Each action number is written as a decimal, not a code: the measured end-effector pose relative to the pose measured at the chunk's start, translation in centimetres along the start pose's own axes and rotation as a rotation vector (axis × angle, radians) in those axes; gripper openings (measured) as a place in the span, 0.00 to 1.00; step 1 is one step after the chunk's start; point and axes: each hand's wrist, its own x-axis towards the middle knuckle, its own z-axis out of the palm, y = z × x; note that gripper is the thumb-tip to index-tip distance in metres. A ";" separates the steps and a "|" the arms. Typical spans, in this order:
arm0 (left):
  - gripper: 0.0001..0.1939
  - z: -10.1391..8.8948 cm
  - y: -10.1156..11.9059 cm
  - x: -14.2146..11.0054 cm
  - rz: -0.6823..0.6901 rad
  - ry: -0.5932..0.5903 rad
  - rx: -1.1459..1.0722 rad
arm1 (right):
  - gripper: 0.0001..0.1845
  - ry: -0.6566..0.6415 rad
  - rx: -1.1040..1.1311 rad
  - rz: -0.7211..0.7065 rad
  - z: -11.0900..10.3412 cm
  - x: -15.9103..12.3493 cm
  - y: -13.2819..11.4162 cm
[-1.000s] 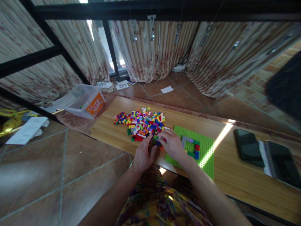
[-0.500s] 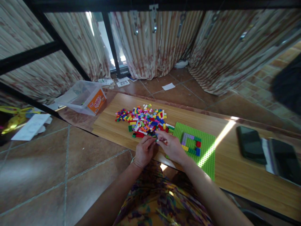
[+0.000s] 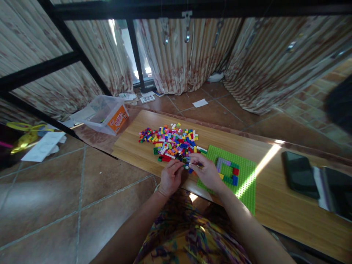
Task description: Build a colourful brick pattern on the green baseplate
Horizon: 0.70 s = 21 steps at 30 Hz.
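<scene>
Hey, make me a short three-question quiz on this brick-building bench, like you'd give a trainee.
1. Which is nearer the green baseplate, the left hand or the right hand?
2. True or false: the bricks built on the baseplate leave green studs showing between them.
3. Fill in the blank: the clear plastic box beyond the pile of loose bricks has an ____ label.

Key: 1. the right hand; 2. true; 3. orange.
</scene>
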 end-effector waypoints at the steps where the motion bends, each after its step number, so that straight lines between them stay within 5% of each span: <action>1: 0.08 0.0 0.0 0.0 -0.005 0.002 0.003 | 0.16 0.016 -0.014 -0.003 -0.2 0.1 -0.1; 8: 0.07 0.0 -0.1 0.1 -0.013 0.019 0.032 | 0.11 0.094 -0.138 -0.028 -1.5 0.0 -1.0; 21: 0.07 -0.4 0.3 0.3 -0.027 0.029 -0.006 | 0.14 -0.030 -0.367 -0.069 -0.4 0.0 -1.3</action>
